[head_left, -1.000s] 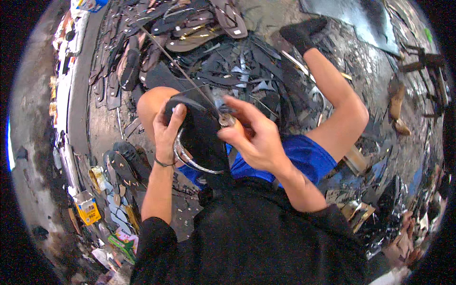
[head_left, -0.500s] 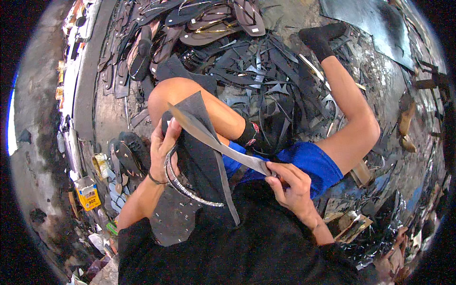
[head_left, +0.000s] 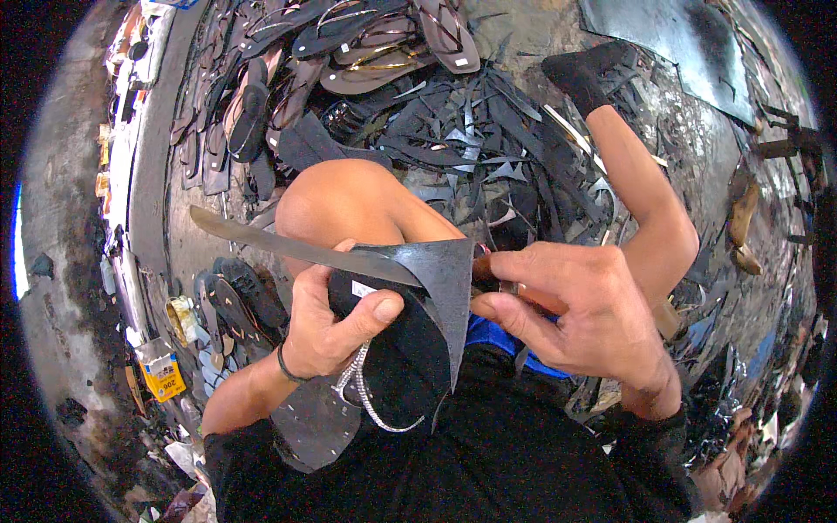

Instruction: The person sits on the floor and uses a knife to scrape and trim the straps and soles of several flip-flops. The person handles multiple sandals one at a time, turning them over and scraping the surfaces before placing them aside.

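Observation:
My left hand (head_left: 336, 322) grips a dark sandal (head_left: 392, 344) with a small white label, its thumb across the sole. A silver, glittering strap (head_left: 370, 403) dangles below that hand. A black rubber sheet (head_left: 445, 279) stands out from the sandal's edge on the right. My right hand (head_left: 580, 301) is closed round the handle end of a long curved knife. Its blade (head_left: 279, 248) passes behind the rubber sheet, and the tip points left beyond my left hand. Most of the handle is hidden by my fingers.
Finished-looking flip-flops (head_left: 384, 74) lie piled beyond my knee. Black rubber offcuts (head_left: 488, 139) cover the ground between my legs. More dark sandals (head_left: 235, 301) and a yellow box (head_left: 161, 375) lie to the left. A dark sheet (head_left: 671, 48) lies at the far right.
My right hand has moved up, and the blade now reaches left past my left hand, partly behind the rubber sheet. The sandal and sheet have been turned, and my left thumb now lies across the sole.

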Tool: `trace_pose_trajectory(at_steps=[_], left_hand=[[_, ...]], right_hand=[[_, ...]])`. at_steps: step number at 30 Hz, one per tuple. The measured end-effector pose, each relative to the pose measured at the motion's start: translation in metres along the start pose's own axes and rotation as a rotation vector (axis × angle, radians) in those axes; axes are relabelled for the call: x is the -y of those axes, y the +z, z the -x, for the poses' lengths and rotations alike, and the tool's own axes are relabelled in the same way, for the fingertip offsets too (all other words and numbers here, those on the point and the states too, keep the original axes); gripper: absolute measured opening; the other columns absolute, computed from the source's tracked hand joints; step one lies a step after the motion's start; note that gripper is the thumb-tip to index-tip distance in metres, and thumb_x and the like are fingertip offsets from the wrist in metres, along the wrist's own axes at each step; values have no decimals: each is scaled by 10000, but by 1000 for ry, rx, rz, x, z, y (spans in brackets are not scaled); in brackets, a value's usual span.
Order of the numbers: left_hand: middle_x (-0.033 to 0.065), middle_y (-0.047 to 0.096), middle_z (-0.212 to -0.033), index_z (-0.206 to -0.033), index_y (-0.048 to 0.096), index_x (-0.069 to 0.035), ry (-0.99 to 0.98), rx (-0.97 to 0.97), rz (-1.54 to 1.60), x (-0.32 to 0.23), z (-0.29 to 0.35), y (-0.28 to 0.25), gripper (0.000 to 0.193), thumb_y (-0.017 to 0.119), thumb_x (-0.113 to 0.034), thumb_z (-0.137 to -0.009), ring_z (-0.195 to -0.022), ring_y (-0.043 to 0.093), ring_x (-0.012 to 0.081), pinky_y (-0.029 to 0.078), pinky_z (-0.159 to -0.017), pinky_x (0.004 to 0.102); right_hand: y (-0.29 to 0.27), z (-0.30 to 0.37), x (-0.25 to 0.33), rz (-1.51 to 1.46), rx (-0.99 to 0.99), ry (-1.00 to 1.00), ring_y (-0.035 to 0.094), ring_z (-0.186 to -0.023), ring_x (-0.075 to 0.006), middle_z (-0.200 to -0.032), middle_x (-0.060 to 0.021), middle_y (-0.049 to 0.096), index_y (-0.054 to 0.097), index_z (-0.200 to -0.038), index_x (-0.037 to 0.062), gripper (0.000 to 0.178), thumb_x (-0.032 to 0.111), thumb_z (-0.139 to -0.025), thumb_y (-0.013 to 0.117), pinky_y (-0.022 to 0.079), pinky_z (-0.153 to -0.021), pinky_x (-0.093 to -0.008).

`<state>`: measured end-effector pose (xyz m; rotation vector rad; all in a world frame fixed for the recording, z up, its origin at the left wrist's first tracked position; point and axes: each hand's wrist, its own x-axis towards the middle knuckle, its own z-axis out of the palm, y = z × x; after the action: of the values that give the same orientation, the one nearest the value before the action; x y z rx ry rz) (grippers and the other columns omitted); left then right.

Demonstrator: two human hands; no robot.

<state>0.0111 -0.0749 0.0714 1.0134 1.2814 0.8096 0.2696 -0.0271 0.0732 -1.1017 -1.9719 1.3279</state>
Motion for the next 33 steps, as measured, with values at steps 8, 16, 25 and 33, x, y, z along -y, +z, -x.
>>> trace_pose_trajectory(at_steps=[8, 16, 25, 33], left_hand=[[36, 677, -1002, -1115, 641, 18, 32, 123, -48, -7, 5, 16, 360, 793, -161, -842, -916, 620, 98, 510, -845, 281], [115, 605, -1269, -1382, 454, -96, 237, -385, 958, -12, -29, -16, 442, 565, -285, -999, -1214, 582, 287, 547, -950, 370], [87, 680, -1176, -1170, 645, -38, -27, -395, 1176, 70, -53, 84, 221, 636, -125, -968, -1057, 682, 240, 629, -880, 382], [110, 668, -1190, -1231, 592, -52, -15, -263, 1229, 81, -37, 88, 262, 595, -178, -1001, -1049, 673, 237, 607, -902, 383]], right_hand=[[-10, -44, 19, 87, 277, -88, 678, -679, -341, -781, -185, 684, 724, -998, 9, 197, 159, -873, 743, 530, -606, -351], [-40, 14, -27, -291, -614, 222, 624, -642, -90, -908, -104, 741, 673, -1136, 32, 281, 265, -1004, 589, 506, -564, -232], [77, 125, -56, 18, -627, 298, 595, -601, -155, -850, -103, 695, 701, -1135, 17, 318, 166, -863, 773, 502, -564, -293], [87, 124, -62, 31, -619, 252, 611, -581, -178, -836, -113, 700, 704, -1115, 22, 285, 147, -866, 763, 507, -549, -307]])
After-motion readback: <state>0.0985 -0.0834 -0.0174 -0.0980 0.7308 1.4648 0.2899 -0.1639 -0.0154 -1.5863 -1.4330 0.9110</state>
